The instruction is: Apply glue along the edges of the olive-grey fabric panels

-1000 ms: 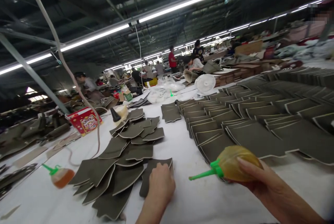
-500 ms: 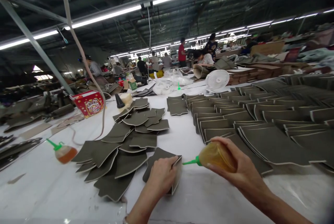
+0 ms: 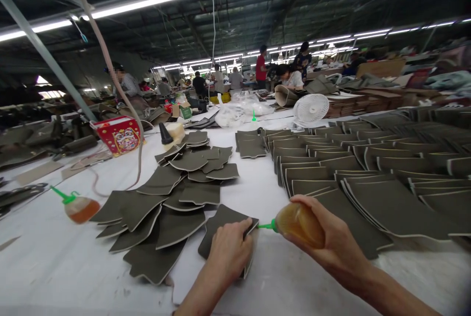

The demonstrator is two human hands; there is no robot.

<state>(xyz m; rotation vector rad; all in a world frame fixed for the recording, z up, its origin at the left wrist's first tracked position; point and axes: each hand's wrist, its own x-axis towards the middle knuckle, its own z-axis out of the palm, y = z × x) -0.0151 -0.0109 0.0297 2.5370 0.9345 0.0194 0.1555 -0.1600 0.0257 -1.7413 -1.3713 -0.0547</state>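
My left hand (image 3: 230,252) presses down on a dark grey cut piece (image 3: 221,225) lying on the white table (image 3: 279,281), fingers curled over its right edge. My right hand (image 3: 331,245) is wrapped round an amber squeeze bottle (image 3: 298,224) with a green nozzle. The nozzle tip touches the piece's right edge just beside my left fingers. More grey pieces (image 3: 176,193) are fanned out to the left of that piece.
A second amber bottle with a green nozzle (image 3: 79,207) lies at the left. Overlapping rows of larger grey panels (image 3: 368,173) fill the right side. A red box (image 3: 118,134), a hanging hose (image 3: 136,124) and a white fan (image 3: 312,108) stand farther back. Other people work at distant tables.
My right hand swung the bottle leftward until its nozzle met the piece's edge. My left hand shifted onto the piece's right edge and holds it flat.
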